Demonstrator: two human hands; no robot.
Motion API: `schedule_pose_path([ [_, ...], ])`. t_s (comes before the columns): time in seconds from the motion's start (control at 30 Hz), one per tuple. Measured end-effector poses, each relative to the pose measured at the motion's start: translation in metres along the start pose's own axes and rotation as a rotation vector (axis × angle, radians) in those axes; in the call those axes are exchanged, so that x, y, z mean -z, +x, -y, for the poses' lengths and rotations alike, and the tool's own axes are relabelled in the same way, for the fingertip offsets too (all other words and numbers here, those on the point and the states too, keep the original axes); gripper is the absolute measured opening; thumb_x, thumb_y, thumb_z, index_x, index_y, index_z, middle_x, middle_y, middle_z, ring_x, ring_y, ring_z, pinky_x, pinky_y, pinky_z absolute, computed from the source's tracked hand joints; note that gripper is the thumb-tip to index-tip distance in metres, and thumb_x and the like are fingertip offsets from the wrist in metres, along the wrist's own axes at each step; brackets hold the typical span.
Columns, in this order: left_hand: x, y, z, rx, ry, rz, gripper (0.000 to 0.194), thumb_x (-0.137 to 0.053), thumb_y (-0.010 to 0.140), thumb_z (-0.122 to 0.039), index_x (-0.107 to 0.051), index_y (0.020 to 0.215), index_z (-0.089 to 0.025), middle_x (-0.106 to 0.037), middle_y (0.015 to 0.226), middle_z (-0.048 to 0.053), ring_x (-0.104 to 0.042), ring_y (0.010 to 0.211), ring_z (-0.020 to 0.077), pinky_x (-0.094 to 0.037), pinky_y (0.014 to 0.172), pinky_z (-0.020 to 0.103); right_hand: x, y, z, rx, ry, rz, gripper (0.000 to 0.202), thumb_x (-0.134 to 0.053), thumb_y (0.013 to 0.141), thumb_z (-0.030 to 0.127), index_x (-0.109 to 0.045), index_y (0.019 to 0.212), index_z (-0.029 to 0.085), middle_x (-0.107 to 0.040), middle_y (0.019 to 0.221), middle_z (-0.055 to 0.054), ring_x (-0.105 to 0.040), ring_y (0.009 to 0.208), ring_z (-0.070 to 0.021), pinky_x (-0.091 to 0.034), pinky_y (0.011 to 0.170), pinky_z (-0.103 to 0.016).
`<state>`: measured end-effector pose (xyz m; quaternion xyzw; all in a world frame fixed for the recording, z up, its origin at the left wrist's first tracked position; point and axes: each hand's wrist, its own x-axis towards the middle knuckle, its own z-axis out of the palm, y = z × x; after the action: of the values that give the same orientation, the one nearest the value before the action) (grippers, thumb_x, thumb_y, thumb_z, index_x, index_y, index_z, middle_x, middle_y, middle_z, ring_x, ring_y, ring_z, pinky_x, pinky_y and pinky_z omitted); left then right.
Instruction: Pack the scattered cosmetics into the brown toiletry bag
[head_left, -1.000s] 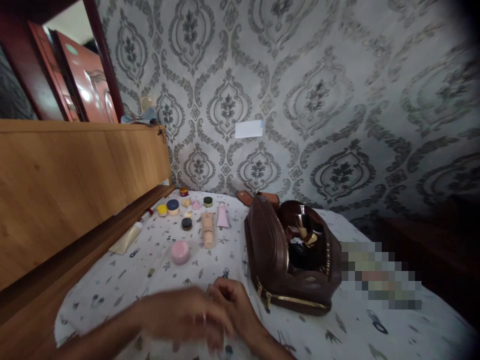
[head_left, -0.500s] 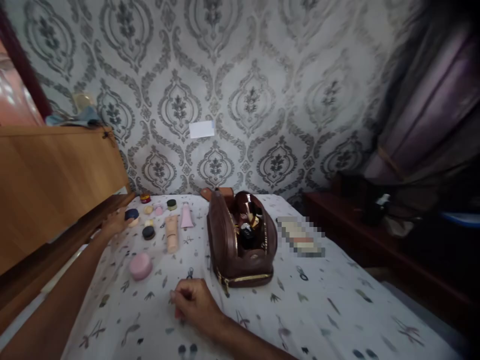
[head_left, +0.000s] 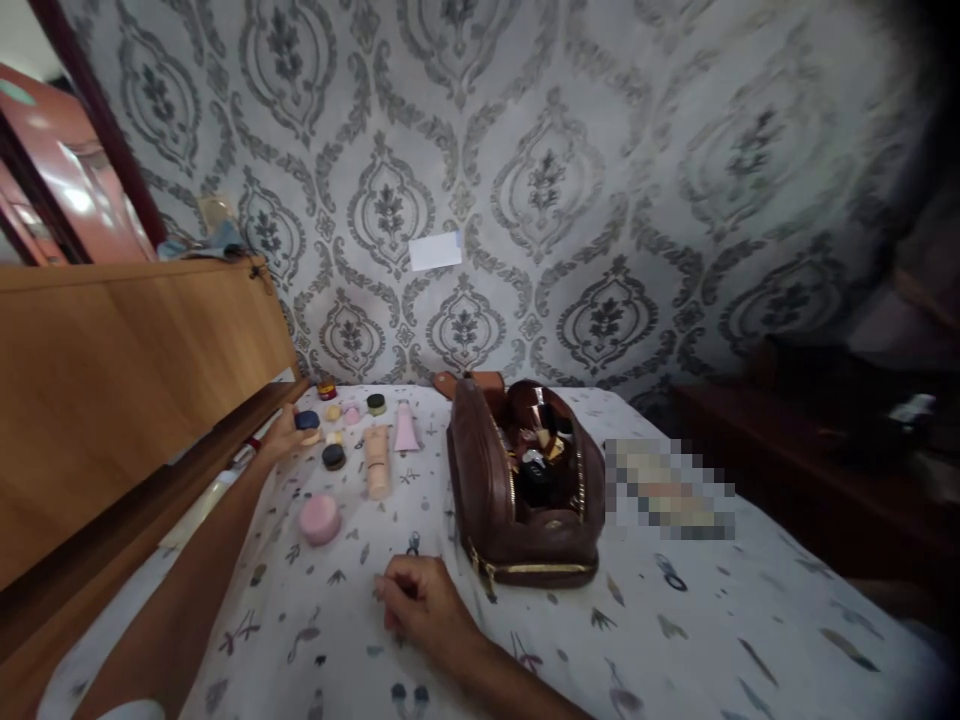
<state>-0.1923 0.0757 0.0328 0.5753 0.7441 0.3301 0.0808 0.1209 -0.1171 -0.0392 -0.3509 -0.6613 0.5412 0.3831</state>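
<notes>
My left hand [head_left: 280, 434] reaches to the far left of the printed sheet, its fingers at the side of a jar with a dark blue lid [head_left: 306, 421]. My right hand [head_left: 420, 600] rests in front with loosely curled fingers, and nothing shows in it. Right of it stands an unzipped brown leather bag [head_left: 480, 500] with dark and gold-coloured items inside. Between the hands lie a round pink container [head_left: 319, 519], a peach tube [head_left: 377, 462], a pink tube [head_left: 406, 428] and a small black-lidded jar [head_left: 333, 457].
More small pots stand at the back, among them a dark-lidded jar [head_left: 376, 404] and a red-and-yellow jar [head_left: 326, 388]. A blurred-out flat item [head_left: 667, 488] lies right of the bag. A wooden panel [head_left: 150, 380] borders the left side, and a patterned wall rises behind.
The view has swung left, so everything sits farther right in the picture. My left hand is closer against the blue-lidded jar. My right hand stays curled in front of the bag.
</notes>
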Motion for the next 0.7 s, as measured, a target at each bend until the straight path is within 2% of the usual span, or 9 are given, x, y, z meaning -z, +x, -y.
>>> schedule_pose_path([
  [0.13, -0.001, 0.000, 0.006, 0.031, -0.238, -0.089, 0.048, -0.072, 0.064, -0.039, -0.050, 0.102, -0.020, -0.063, 0.095, 0.004, -0.062, 0.097, 0.0248, -0.048, 0.074, 0.031, 0.001, 0.000, 0.002, 0.021, -0.003, 0.024, 0.033, -0.055, 0.085, 0.035, -0.050, 0.057, 0.018, -0.052, 0.049, 0.002, -0.044, 0.045, -0.0086, -0.033, 0.047, -0.019],
  [0.3, 0.007, -0.013, 0.012, 0.015, -0.445, -0.072, 0.053, -0.063, 0.073, -0.054, -0.054, 0.112, -0.020, -0.064, 0.113, 0.009, -0.065, 0.101, 0.0248, -0.052, 0.072, 0.032, 0.001, -0.001, 0.006, -0.028, 0.002, 0.036, 0.036, -0.054, 0.084, 0.045, -0.050, 0.060, 0.018, -0.052, 0.050, 0.002, -0.043, 0.044, -0.0091, -0.032, 0.046, -0.020],
  [0.5, 0.007, -0.049, 0.025, -0.108, -0.413, -0.016, 0.060, -0.075, 0.059, -0.050, -0.060, 0.108, -0.018, -0.067, 0.107, 0.008, -0.062, 0.104, 0.0298, -0.050, 0.088, 0.041, 0.001, -0.001, 0.005, -0.001, -0.039, 0.042, 0.039, -0.051, 0.085, 0.049, -0.049, 0.059, 0.019, -0.052, 0.050, 0.000, -0.043, 0.045, -0.0096, -0.032, 0.047, -0.021],
  [0.6, 0.001, -0.066, 0.033, -0.160, -0.366, -0.005, 0.058, -0.072, 0.063, -0.050, -0.060, 0.109, -0.018, -0.066, 0.111, 0.008, -0.061, 0.108, 0.0300, -0.047, 0.095, 0.043, 0.001, -0.001, 0.004, -0.012, -0.050, 0.054, 0.042, -0.051, 0.085, 0.052, -0.049, 0.060, 0.019, -0.053, 0.051, 0.000, -0.043, 0.046, -0.0096, -0.032, 0.047, -0.022],
  [0.7, -0.004, -0.078, 0.042, -0.172, -0.327, 0.003, 0.060, -0.069, 0.067, -0.051, -0.058, 0.116, -0.018, -0.066, 0.116, 0.009, -0.062, 0.107, 0.0294, -0.048, 0.094, 0.042, 0.001, 0.000, 0.004, -0.021, -0.057, 0.065, 0.045, -0.050, 0.085, 0.057, -0.049, 0.061, 0.018, -0.053, 0.052, 0.000, -0.043, 0.047, -0.0097, -0.032, 0.048, -0.022],
])
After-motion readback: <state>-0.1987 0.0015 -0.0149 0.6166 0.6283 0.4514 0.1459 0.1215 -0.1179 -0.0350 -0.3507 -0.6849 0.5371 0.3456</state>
